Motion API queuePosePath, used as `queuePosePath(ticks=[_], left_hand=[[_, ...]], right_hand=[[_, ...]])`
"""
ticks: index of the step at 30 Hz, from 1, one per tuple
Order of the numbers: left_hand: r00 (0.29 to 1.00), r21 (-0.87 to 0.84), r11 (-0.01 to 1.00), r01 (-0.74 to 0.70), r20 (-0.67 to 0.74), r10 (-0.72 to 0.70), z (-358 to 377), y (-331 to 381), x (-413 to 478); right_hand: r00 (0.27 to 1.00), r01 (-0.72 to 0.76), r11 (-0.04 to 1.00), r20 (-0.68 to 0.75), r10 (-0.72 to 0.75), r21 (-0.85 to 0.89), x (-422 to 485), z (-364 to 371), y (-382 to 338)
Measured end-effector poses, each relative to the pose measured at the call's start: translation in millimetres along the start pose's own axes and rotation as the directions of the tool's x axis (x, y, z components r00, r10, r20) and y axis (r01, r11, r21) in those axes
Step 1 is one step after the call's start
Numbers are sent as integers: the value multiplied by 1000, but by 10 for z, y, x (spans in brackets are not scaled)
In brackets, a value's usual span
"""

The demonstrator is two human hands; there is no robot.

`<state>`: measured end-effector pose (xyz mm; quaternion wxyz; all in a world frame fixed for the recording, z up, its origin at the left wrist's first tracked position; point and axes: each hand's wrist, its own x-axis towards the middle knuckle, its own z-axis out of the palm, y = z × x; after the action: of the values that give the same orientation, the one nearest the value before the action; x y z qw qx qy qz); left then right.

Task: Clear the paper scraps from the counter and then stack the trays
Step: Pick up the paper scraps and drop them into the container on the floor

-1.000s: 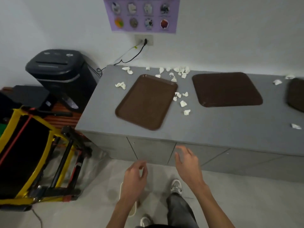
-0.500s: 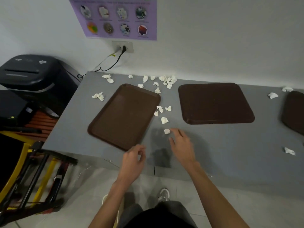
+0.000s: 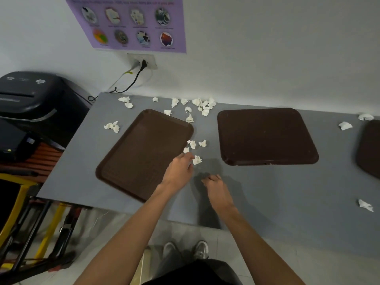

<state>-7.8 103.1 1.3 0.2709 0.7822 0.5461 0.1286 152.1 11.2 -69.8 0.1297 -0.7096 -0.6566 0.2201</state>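
Three brown trays lie on the grey counter [image 3: 267, 194]: the left tray [image 3: 144, 153], the middle tray [image 3: 265, 136] and a right tray [image 3: 370, 149] cut off by the frame edge. White paper scraps are scattered around them. My left hand [image 3: 180, 171] reaches between the left and middle trays, its fingertips touching a scrap [image 3: 197, 160]; three more scraps [image 3: 191, 144] lie just beyond. My right hand [image 3: 216, 186] hovers beside it with fingers curled under; what they hold is hidden.
A scrap cluster [image 3: 203, 104] lies along the back wall, with others at the far left [image 3: 112, 126] and right [image 3: 345, 125], [image 3: 365, 205]. A black shredder [image 3: 28, 97] stands left of the counter, its cord [image 3: 131, 83] plugged in. A yellow-and-black frame [image 3: 24, 223] sits below.
I have stepped up to the counter. The right hand has curled over the nearest scrap, which is gone from the counter. The left hand has moved up onto the counter to another scrap.
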Motion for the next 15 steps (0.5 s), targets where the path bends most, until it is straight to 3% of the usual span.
queuePosePath(ticks=[6,10,12,15], left_hand=[[987,215,968,-129,124,104,411,53,497],[969,322,933,-164,230,91,726,-23,422],[973,355,918,-178,206,109,858,-86,283],[985,275,951,-139,141,103,914,-155,34]], right_hand=[[997,-68,997,-45,66,-38,-157,-87,151],[990,-109,992,-91,104,-56,-245,-38,225],[991,-97,993,-93,91,-63,-283,-24,243],[992,-84,994,-100,76,-72,-322,6,252]])
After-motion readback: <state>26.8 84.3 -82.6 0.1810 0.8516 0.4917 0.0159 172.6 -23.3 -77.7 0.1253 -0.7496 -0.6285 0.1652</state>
